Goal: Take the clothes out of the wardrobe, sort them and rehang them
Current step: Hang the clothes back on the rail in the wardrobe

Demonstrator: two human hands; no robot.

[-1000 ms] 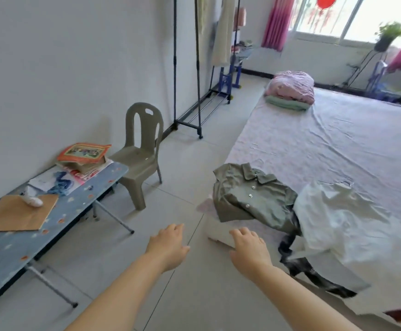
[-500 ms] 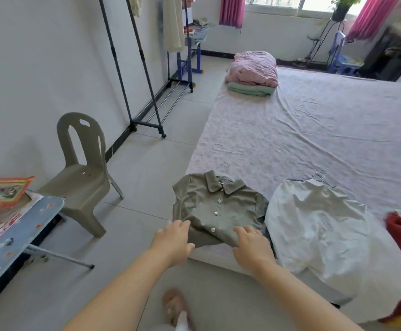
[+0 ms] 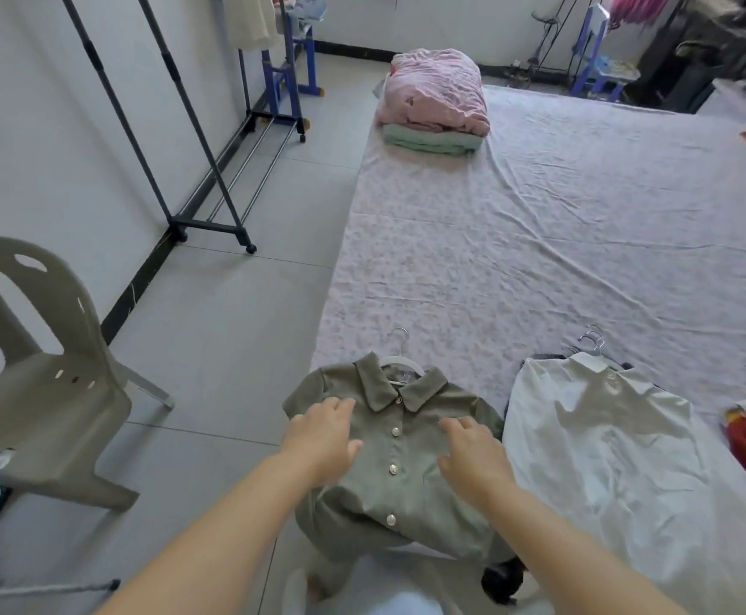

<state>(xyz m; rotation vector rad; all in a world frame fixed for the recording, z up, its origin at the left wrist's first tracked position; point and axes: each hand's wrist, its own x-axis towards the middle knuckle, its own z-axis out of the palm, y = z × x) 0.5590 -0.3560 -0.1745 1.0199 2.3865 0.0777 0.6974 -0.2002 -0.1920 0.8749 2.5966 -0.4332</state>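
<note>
Under the left hand (image 3: 322,441) and right hand (image 3: 473,459) lies the green shirt (image 3: 400,472), on its hanger (image 3: 400,359) at the near edge of the bed (image 3: 540,259), hem drooping over. Both hands rest flat, fingers spread, gripping nothing. Smoothed too hard, it may slide to the floor (image 3: 229,326) or drag the white blouse (image 3: 606,459) just right of the right hand.

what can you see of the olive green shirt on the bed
The olive green shirt is short-sleeved, soft matte fabric, with a flat collar and pale round buttons done up. It lies face up at the near corner of the bed, hem hanging over the edge. A white hanger with a metal hook sits in its neck. The left hand and right hand rest on its chest, fingers spread; a white garment lies beside it.
</note>
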